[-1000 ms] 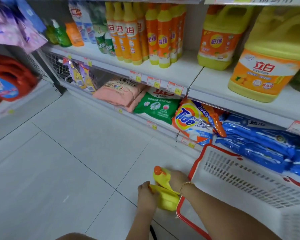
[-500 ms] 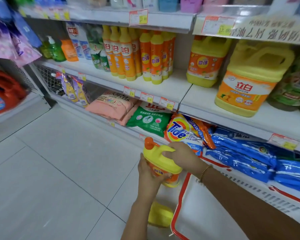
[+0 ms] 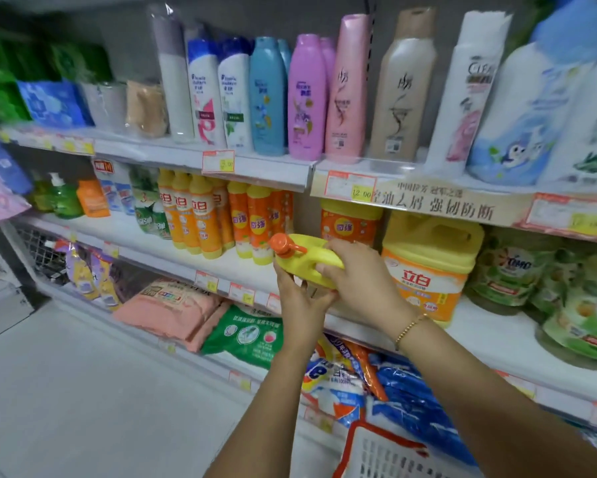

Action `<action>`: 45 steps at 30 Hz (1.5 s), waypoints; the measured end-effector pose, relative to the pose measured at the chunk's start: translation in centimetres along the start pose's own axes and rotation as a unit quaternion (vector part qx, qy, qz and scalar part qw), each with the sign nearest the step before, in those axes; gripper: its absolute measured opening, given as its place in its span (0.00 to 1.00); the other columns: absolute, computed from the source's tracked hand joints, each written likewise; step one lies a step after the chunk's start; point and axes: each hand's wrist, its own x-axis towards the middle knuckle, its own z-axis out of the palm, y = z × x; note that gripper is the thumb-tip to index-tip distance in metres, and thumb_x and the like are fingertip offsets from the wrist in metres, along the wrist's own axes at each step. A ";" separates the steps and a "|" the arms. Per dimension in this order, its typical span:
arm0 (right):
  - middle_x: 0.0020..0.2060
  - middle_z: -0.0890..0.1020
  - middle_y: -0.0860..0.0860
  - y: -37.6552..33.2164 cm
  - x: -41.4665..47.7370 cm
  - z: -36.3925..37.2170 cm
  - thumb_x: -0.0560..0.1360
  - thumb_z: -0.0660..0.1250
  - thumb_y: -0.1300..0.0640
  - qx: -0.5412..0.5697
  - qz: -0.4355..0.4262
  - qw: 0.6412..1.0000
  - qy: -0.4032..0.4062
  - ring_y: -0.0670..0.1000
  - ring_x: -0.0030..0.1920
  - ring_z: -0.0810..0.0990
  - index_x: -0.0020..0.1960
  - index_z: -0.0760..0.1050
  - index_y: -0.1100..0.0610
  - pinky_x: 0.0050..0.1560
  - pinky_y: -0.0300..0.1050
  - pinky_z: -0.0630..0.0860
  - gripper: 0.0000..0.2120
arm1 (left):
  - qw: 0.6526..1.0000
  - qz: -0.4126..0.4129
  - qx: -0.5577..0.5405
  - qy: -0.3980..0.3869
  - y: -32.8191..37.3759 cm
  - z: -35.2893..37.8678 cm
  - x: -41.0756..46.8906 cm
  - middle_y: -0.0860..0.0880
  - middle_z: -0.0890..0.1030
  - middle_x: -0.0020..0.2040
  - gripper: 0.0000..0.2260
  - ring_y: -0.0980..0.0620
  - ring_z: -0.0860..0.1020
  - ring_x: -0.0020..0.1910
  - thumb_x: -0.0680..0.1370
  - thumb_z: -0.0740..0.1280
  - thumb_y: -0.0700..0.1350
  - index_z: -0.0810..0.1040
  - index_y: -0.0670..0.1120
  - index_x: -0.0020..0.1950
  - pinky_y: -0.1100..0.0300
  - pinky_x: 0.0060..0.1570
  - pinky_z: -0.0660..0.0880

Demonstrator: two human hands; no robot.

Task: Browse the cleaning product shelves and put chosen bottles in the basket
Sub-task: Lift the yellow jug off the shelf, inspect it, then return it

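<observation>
The middle shelf (image 3: pixel 124 234) carries detergent bottles (image 3: pixel 200 215). The white basket (image 3: pixel 376 457) sits low at right. Well above it, the yellow jug (image 3: pixel 304 257) is held before the shelf, with the right hand (image 3: pixel 362 281) fingers clamped round its handle and the left hand (image 3: pixel 300 300) fingers cupping its underside.

We note yellow handled plastic jug (image 3: pixel 316 262) — smooth, faintly glossy; orange plastic cap (image 3: pixel 280 243); white latticed plastic basket (image 3: pixel 386 457), red rim; blue film refill pouches (image 3: pixel 414 405) — shiny, crinkled; pale floor tiles (image 3: pixel 83 391) smooth, matt.
</observation>
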 end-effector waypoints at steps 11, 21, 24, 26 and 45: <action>0.56 0.77 0.63 5.4 7.5 2.1 0.80 0.61 0.56 -0.027 0.016 0.998 0.057 0.61 0.59 0.73 0.66 0.71 0.61 0.55 0.47 0.66 0.17 | 0.991 0.005 0.131 -0.026 -3.3 1.3 7.7 0.47 0.68 0.70 0.58 0.50 0.68 0.69 0.53 0.79 0.65 0.58 0.46 0.75 0.48 0.69 0.67; 0.71 0.65 0.58 13.6 -2.6 8.8 0.81 0.55 0.59 -0.069 0.049 0.996 -0.040 0.56 0.69 0.69 0.74 0.60 0.59 0.65 0.47 0.68 0.23 | 0.975 -0.008 0.192 -0.116 -5.3 3.0 10.2 0.50 0.64 0.66 0.57 0.51 0.68 0.66 0.52 0.85 0.52 0.54 0.54 0.73 0.54 0.65 0.71; 0.47 0.83 0.50 16.3 -4.6 10.0 0.66 0.76 0.50 -0.177 -0.010 0.984 -0.011 0.49 0.47 0.83 0.53 0.81 0.56 0.46 0.38 0.79 0.18 | 0.972 -0.015 0.215 -0.095 -6.6 4.1 9.8 0.44 0.61 0.70 0.61 0.48 0.65 0.68 0.57 0.84 0.48 0.47 0.47 0.78 0.57 0.66 0.66; 0.43 0.84 0.48 17.1 -4.9 10.5 0.57 0.82 0.50 -0.179 -0.007 0.984 -0.006 0.47 0.43 0.84 0.49 0.83 0.54 0.41 0.37 0.79 0.22 | 0.969 -0.008 0.232 -0.083 -7.0 4.5 9.8 0.43 0.61 0.72 0.57 0.48 0.65 0.69 0.61 0.82 0.49 0.48 0.45 0.79 0.60 0.64 0.65; 0.50 0.82 0.56 17.9 -4.8 11.2 0.76 0.64 0.56 -0.127 -0.035 0.991 0.036 0.57 0.51 0.80 0.57 0.78 0.61 0.50 0.49 0.79 0.13 | 0.960 -0.080 0.266 0.014 -5.4 -1.9 0.1 0.55 0.82 0.40 0.03 0.61 0.79 0.40 0.78 0.67 0.43 0.81 0.46 0.49 0.64 0.42 0.75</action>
